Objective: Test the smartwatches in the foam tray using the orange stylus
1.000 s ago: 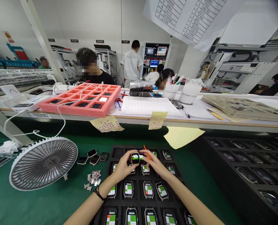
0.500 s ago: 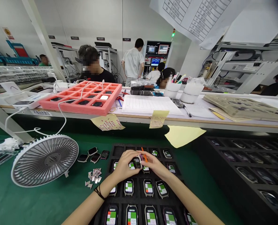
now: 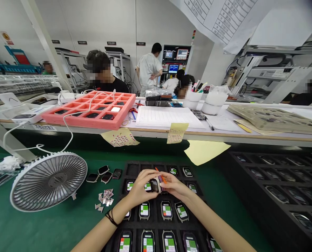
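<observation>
Lowered over the black foam tray (image 3: 128, 165), both hands now grip a smartwatch (image 3: 155, 185) narrowly between them, the left hand (image 3: 142, 189) and right hand (image 3: 176, 186) close around it, an orange stick (image 3: 161, 176) alongside. Most tray slots still hold watches (image 3: 144, 210); one far slot (image 3: 133, 170) is empty.

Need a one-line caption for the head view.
Left hand and right hand hold a watch above a black foam tray of watches, beside a fan on the green mat.

Bright, even light casts only a faint shadow under the left hand (image 3: 141, 189), and the wide lens bows the edges.
</observation>
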The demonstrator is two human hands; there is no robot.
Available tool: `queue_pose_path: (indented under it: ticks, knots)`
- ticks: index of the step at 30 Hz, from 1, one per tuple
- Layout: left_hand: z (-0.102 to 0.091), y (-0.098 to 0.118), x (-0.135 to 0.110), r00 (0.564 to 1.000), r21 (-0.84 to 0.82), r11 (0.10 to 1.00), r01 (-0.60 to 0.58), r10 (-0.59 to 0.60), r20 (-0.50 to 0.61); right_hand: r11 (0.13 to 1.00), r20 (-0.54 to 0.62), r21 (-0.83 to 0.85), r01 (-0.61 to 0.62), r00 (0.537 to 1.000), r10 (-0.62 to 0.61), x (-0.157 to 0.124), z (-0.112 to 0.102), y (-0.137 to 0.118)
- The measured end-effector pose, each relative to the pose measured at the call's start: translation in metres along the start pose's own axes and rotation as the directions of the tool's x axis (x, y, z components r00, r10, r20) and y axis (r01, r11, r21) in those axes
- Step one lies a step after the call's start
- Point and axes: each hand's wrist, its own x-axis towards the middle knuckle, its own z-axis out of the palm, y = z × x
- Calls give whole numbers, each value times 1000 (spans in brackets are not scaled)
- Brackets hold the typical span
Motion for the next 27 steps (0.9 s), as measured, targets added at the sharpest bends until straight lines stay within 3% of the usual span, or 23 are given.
queue_pose_path:
  ticks: [15,20,22,25,27]
  knots:
    - [-1,2,1,1000,-5,1000,-12,11,-22,997,-66,-49,64,996,-68,-1,15,5]
    - [-1,4,3,996,12,999,-39,39,-84,969,-78,-217,118,987,-137,-2,16,-3]
    - [-3,5,4,992,28,999,-35,38,-120,933,-130,-307,189,963,-237,-2,12,-10]
    - [-5,5,5,988,34,999,32,-27,-153,864,-240,-417,283,882,-405,-3,1,-18]
    - [-5,4,4,986,29,997,73,-68,-149,815,-278,-505,284,840,-465,-2,-6,-19]
